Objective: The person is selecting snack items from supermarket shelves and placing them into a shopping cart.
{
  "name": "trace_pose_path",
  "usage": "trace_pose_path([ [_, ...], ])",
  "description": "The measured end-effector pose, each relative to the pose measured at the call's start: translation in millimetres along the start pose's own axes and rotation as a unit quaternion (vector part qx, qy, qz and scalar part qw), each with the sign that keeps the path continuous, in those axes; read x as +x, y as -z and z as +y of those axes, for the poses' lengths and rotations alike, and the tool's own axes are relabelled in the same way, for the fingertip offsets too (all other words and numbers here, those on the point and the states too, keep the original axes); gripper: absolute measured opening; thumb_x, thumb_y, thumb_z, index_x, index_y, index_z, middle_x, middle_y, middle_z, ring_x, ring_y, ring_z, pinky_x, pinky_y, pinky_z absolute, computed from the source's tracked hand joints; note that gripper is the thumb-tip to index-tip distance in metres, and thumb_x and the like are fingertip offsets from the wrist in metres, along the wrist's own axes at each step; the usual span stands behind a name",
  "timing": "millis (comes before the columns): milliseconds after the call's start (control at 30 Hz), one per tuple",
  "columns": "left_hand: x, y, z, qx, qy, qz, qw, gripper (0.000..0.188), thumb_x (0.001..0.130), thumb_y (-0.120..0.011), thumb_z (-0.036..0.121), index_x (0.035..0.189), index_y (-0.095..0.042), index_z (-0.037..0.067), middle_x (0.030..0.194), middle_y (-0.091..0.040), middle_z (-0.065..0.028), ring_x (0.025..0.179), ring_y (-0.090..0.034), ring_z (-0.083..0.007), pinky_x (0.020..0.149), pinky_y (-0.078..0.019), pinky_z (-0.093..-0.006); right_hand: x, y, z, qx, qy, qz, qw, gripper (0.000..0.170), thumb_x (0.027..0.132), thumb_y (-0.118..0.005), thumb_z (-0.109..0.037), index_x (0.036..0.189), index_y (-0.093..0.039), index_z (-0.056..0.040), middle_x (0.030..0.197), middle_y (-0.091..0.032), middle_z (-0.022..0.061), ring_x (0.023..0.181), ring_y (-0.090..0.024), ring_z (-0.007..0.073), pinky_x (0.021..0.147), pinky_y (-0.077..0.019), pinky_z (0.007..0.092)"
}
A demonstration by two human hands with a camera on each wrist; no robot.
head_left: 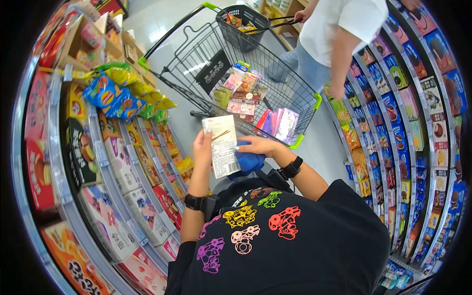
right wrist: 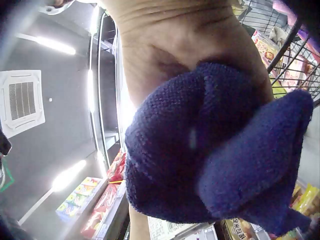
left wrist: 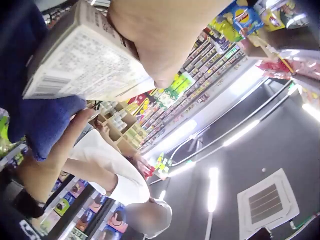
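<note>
My left hand (head_left: 202,148) grips the side of a slim cream carton (head_left: 225,156), its thumb on the face. The carton stands near upright toward me, with a picture of brown sticks, dense small print and a barcode at the lower corner. Its printed side and barcode also show in the left wrist view. My right hand (head_left: 258,146) holds a bunched dark blue knitted cloth (right wrist: 165,145) against the palm, and its fingertips reach the carton's right edge. In the right wrist view the cloth hides most of the fingers.
Ahead stands a wire shopping cart (head_left: 191,64) with several snack packs (head_left: 243,93) and purple packets (head_left: 286,125). A black basket (head_left: 241,37) is beyond it. A person in a white shirt (head_left: 339,29) stands by the cart. Stocked shelves line the left (head_left: 118,167) and right (head_left: 388,108).
</note>
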State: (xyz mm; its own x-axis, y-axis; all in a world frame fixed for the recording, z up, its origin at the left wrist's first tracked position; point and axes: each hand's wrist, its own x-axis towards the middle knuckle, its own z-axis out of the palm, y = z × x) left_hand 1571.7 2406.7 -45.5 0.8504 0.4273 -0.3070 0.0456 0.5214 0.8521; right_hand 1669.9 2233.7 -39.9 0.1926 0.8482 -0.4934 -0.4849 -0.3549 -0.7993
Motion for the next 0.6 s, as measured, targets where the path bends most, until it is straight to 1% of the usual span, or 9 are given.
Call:
trace_pose_path([
  [67, 27.2, -16.7, -7.3, 0.068, -0.018, -0.04, 0.997, 0.027, 0.086, -0.055, 0.014, 0.107, -0.051, -0.002, 0.096, -0.063, -0.0115, 0.084, -0.062, -0.0158, 0.071, -0.0489, -0.0263, 3.1, 20.5, -2.2, 0.011, 0.007, 0.062, 0.998, 0.043, 0.084, -0.06, -0.022, 0.121, -0.05, -0.0008, 0.108, -0.059, 0.0092, 0.094, -0.057, 0.013, 0.079, -0.0472, 0.0262],
  [100, 38.6, -28.7, -5.4, 0.163, -0.047, -0.042, 0.985, 0.03, 0.084, -0.058, 0.014, 0.108, -0.051, -0.002, 0.097, -0.063, -0.0125, 0.085, -0.062, -0.0165, 0.072, -0.0488, -0.027, 5.7, 31.6, -3.3, 0.016, 0.012, 0.095, 0.995, 0.042, 0.084, -0.06, -0.021, 0.12, -0.051, -0.0007, 0.105, -0.06, 0.0086, 0.091, -0.058, 0.0125, 0.077, -0.048, 0.0256],
  [133, 48.7, -42.8, -2.8, 0.256, -0.078, -0.046, 0.962, 0.033, 0.082, -0.061, 0.014, 0.109, -0.05, -0.002, 0.098, -0.063, -0.0134, 0.086, -0.062, -0.0172, 0.073, -0.0487, -0.0276, 13.5, 46.6, 7.3, 0.028, 0.019, 0.163, 0.986, 0.036, 0.083, -0.061, -0.021, 0.112, -0.056, 0.0, 0.096, -0.063, 0.0061, 0.08, -0.06, 0.011, 0.07, -0.0492, 0.024],
  [167, 58.9, -56.3, -0.6, 0.345, -0.107, -0.053, 0.931, 0.037, 0.08, -0.063, 0.014, 0.11, -0.05, -0.002, 0.099, -0.063, -0.0144, 0.087, -0.062, -0.0179, 0.074, -0.0485, -0.0283, 14.1, 58.6, 7.0, 0.051, 0.038, 0.182, 0.981, 0.035, 0.083, -0.061, -0.021, 0.111, -0.057, 0.0002, 0.095, -0.062, 0.0059, 0.079, -0.06, 0.011, 0.069, -0.0492, 0.0239],
  [200, 74.2, -64.2, -6.9, 0.354, -0.074, -0.078, 0.929, 0.047, 0.074, -0.069, 0.016, 0.113, -0.048, -0.002, 0.102, -0.062, -0.0167, 0.091, -0.062, -0.0206, 0.078, -0.0476, -0.0305, 13.6, 72.4, 4.7, 0.072, 0.055, 0.202, 0.975, 0.034, 0.083, -0.061, -0.02, 0.11, -0.057, 0.0003, 0.094, -0.062, 0.0057, 0.077, -0.06, 0.011, 0.068, -0.0493, 0.0237],
  [300, 116.1, -84.2, -35.0, 0.423, -0.076, -0.125, 0.894, 0.05, 0.073, -0.069, 0.017, 0.114, -0.047, -0.002, 0.102, -0.062, -0.0174, 0.093, -0.061, -0.023, 0.079, -0.0469, -0.0315, 11.8, 112.4, 4.3, 0.07, 0.056, 0.303, 0.949, 0.031, 0.083, -0.06, -0.021, 0.105, -0.059, 0.0003, 0.091, -0.063, 0.0053, 0.074, -0.06, 0.0117, 0.065, -0.049, 0.024],
  [400, 156.9, -93.1, -79.5, 0.387, -0.01, -0.157, 0.909, 0.051, 0.073, -0.07, 0.02, 0.114, -0.049, -0.002, 0.103, -0.062, -0.0163, 0.094, -0.06, -0.0226, 0.08, -0.0457, -0.0318, 11.0, 151.1, 23.1, 0.014, 0.048, 0.389, 0.92, 0.032, 0.082, -0.06, -0.025, 0.103, -0.06, -0.0002, 0.088, -0.063, 0.0062, 0.074, -0.059, 0.0119, 0.064, -0.048, 0.0233],
  [533, 198.0, -84.3, -152.3, 0.364, 0.096, -0.182, 0.908, 0.045, 0.075, -0.066, 0.02, 0.113, -0.052, -0.001, 0.101, -0.062, -0.0138, 0.092, -0.06, -0.0202, 0.08, -0.0452, -0.0308, 16.4, 181.9, 44.0, 0.003, -0.051, 0.383, 0.922, 0.034, 0.083, -0.059, -0.029, 0.1, -0.061, -0.0006, 0.09, -0.063, 0.0049, 0.076, -0.059, 0.0112, 0.066, -0.0471, 0.0235],
  [600, 204.3, -92.4, -156.3, 0.325, 0.14, -0.179, 0.918, 0.041, 0.077, -0.064, 0.017, 0.112, -0.054, -0.001, 0.101, -0.062, -0.0126, 0.091, -0.059, -0.0188, 0.079, -0.045, -0.03, 25.1, 192.3, 58.2, 0.132, -0.054, 0.361, 0.922, 0.035, 0.083, -0.059, -0.03, 0.1, -0.061, -0.0003, 0.091, -0.063, 0.0051, 0.078, -0.059, 0.0114, 0.067, -0.0468, 0.0237],
])
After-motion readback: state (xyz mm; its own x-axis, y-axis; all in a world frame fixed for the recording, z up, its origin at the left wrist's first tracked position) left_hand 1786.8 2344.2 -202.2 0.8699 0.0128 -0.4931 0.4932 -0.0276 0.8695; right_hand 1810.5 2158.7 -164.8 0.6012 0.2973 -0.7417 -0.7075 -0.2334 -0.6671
